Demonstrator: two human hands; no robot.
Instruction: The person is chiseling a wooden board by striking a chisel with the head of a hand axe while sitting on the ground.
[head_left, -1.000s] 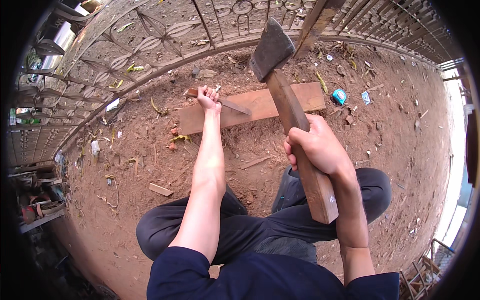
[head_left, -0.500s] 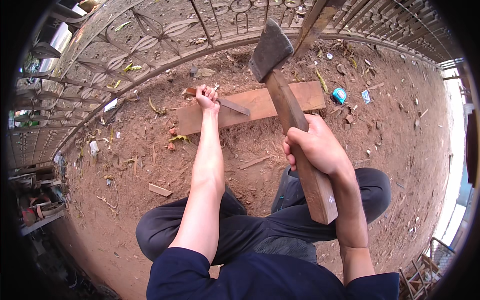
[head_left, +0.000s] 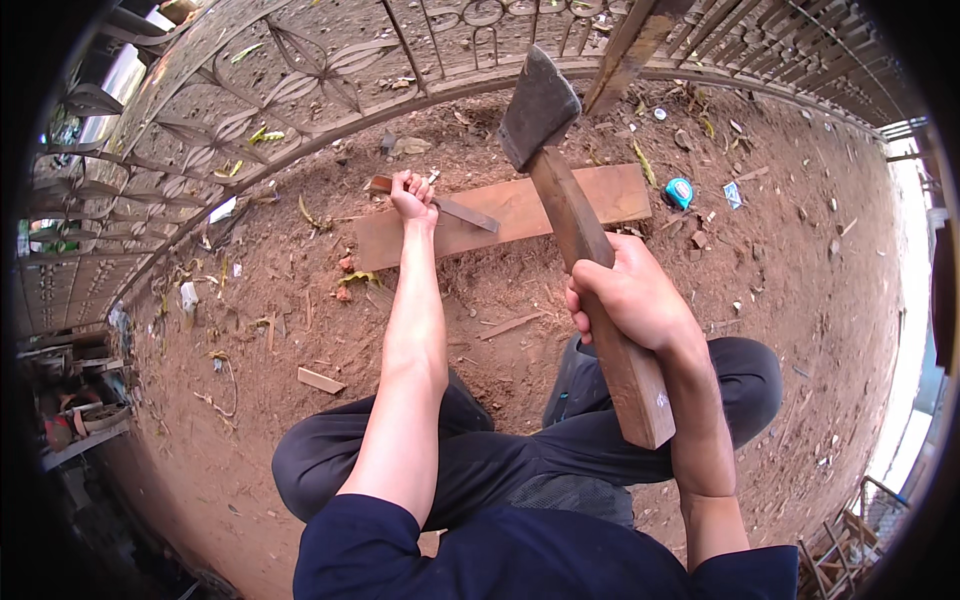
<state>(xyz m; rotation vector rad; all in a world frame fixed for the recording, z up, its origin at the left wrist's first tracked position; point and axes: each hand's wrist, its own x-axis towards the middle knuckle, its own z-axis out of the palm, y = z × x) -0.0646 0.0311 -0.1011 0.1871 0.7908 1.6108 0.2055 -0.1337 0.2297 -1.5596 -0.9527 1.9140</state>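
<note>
My right hand (head_left: 640,295) is closed around the thick wooden handle of a hatchet (head_left: 540,110), held up in front of me with its dark metal head at the far end. Farther left, my left hand (head_left: 412,198) grips a narrow wooden strip (head_left: 468,215), whose near part slants right across a flat wooden board (head_left: 600,195). The strip's reddish-brown other end sticks out left of the fist. Lying on the soil, the board is partly hidden behind the hatchet handle.
A blue tape measure (head_left: 679,193) lies right of the board. Beyond runs an ornate metal fence (head_left: 330,75) with a wooden post (head_left: 625,60) by it. Wood offcuts (head_left: 320,380) and litter are scattered over the bare soil around my folded legs (head_left: 340,450).
The hatchet head has dipped slightly, coming a little nearer to the board. My left hand and the wooden strip have barely moved.
</note>
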